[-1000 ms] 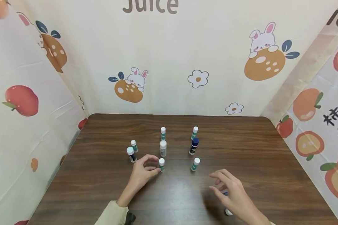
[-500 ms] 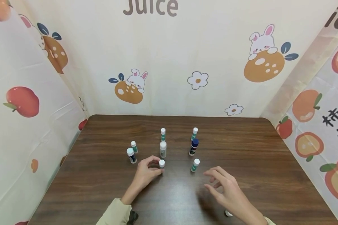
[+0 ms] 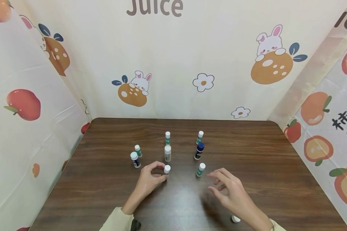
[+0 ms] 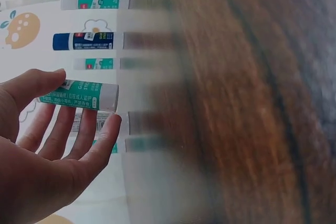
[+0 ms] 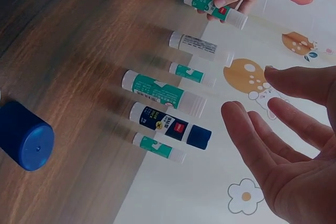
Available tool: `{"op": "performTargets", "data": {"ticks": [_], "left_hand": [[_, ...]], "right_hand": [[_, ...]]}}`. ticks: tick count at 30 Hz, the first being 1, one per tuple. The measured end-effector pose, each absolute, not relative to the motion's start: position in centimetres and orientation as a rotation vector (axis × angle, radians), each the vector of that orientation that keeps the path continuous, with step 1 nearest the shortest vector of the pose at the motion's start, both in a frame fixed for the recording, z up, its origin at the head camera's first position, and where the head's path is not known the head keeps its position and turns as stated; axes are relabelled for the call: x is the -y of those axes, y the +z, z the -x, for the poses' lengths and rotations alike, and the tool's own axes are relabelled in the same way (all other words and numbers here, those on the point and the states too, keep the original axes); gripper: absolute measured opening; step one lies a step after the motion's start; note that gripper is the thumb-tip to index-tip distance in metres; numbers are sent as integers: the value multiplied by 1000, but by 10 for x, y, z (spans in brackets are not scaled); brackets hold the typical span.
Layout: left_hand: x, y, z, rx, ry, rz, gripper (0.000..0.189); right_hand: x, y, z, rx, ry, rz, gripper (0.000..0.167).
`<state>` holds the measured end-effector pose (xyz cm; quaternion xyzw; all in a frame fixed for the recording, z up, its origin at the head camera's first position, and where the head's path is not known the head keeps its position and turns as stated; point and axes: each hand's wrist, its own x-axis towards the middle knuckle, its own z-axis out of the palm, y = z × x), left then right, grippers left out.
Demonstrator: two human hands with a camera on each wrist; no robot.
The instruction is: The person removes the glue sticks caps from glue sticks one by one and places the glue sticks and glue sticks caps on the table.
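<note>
My left hand (image 3: 148, 180) pinches a green glue stick with a white cap (image 4: 79, 96) between thumb and fingers, close over the table. My right hand (image 3: 232, 191) hovers with fingers apart and nothing between them. Just left of it, another green glue stick (image 3: 200, 170) stands upright on the table. Below the right hand, a blue-capped glue stick (image 5: 29, 137) shows in the right wrist view; the hand mostly hides it in the head view, leaving its white end (image 3: 235, 219) visible.
Behind the left hand stand a white glue stick (image 3: 167, 153) and a small green one (image 3: 167, 138). A navy glue stick (image 3: 199, 151) and a small green one (image 3: 200, 137) stand further right. Two more, navy (image 3: 135, 159) and green (image 3: 137, 150), stand left on the wooden table (image 3: 104, 189).
My left hand has closed round the green glue stick, which now leans slightly. My right hand has moved a little left toward the other green glue stick.
</note>
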<state>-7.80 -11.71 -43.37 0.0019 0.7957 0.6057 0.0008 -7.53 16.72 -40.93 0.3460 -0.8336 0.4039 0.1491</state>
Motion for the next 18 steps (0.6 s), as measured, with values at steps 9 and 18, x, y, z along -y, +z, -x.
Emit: {"op": "performTargets", "data": {"ticks": [9, 18], "left_hand": [[113, -426, 72, -2529, 1885, -9, 23], [111, -429, 69, -2507, 1940, -90, 26]], "right_hand": [[-162, -407, 80, 2365, 1170, -1023, 45], [-155, -405, 83, 2372, 1230, -1059, 44]]}}
